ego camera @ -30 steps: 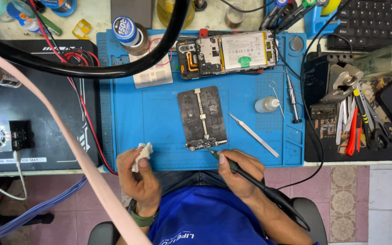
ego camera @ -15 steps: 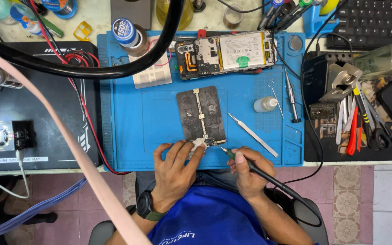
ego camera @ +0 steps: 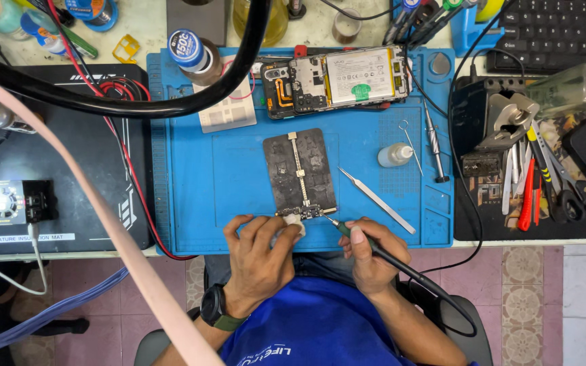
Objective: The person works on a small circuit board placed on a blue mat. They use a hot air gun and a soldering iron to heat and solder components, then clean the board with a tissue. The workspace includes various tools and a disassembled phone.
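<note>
The left hand rests at the near edge of the blue work mat, its fingers curled around a small white wad pressed against the lower end of the dark board holder. The right hand grips a soldering iron pen-fashion, fingers closed on the handle, with the tip just beside the small circuit board clamped at the holder's near edge.

Risks, as judged:
- The iron's tip stands close to the left fingertips and the wad; a slip could burn skin or scorch the wad.
- The iron's cable trails off the table past the person's lap; a snag could jerk the tip across the board.
- The metal tweezers lie loose just beside the right hand and could be knocked away.
- A thick black hose and a pale pink band cross the view and may hide part of the mat.

Containers:
- A small clear dropper bottle lies on its side on the mat; contents cannot be told.
- A blue-capped jar stands at the mat's far left corner, closed.
- An amber glass vessel stands beyond the mat; its contents are not visible.
- An opened phone lies at the far edge, battery exposed.
</note>
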